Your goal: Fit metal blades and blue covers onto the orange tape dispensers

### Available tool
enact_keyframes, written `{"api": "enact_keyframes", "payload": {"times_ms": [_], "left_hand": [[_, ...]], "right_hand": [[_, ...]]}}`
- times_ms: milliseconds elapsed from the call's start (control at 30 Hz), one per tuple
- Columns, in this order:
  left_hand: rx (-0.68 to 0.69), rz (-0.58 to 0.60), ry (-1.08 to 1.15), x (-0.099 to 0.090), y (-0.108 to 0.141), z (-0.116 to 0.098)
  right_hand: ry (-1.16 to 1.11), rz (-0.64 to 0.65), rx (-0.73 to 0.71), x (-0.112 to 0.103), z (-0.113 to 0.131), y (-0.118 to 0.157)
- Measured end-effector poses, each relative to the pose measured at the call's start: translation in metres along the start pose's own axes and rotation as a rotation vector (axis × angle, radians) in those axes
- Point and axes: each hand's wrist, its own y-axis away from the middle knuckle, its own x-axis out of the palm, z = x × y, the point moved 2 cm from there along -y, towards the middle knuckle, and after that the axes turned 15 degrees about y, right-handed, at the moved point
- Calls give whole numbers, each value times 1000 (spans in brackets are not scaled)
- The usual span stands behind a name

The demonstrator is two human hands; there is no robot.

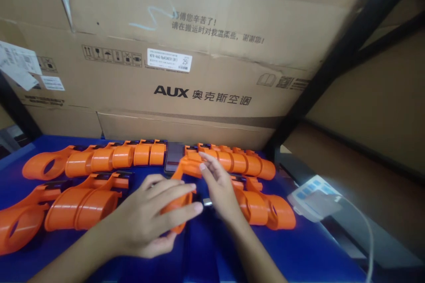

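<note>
In the middle, my left hand (pixel 152 214) wraps around the ring end of an orange plastic part (pixel 179 201). The fingers and thumb of my right hand (pixel 217 183) touch the upper end of the same part. A small silver metal piece (pixel 207 202) shows beside my right palm; what it belongs to is hidden. Behind my hands lies a dark rectangular device (pixel 175 157). Rows of similar orange ringed parts (pixel 79 163) stand to the left, and more orange parts (pixel 254 165) stand to the right.
The blue surface (pixel 315 252) lies under everything. A large cardboard box (pixel 133 93) rises behind the rows. Dark metal posts (pixel 305 97) stand at both sides. A white device (pixel 314 199) with a cable (pixel 368 230) sits at the right edge.
</note>
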Motion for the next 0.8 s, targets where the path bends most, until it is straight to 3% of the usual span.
{"api": "enact_keyframes", "payload": {"times_ms": [100, 200, 267, 367, 467, 600, 700, 800], "left_hand": [[52, 38, 46, 16, -12, 2], [7, 26, 259, 28, -15, 8], [-152, -81, 536, 36, -15, 16], [-525, -285, 1094, 51, -17, 30], [-802, -462, 1548, 63, -25, 39], [-1028, -727, 1741, 62, -26, 50], [-1025, -868, 1731, 51, -13, 58], [-989, -1021, 1749, 39, 1, 64]], "right_hand": [[-81, -32, 105, -5, -5, -7], [-177, -18, 221, -8, -8, -8], [-222, -63, 260, -8, -10, -7], [-250, -108, 258, -5, -9, -5], [-281, -32, 227, 2, -7, -3], [-161, 87, 131, 9, -5, 1], [162, 101, -70, 10, -2, 5], [449, 361, -333, 15, 6, 11]]}}
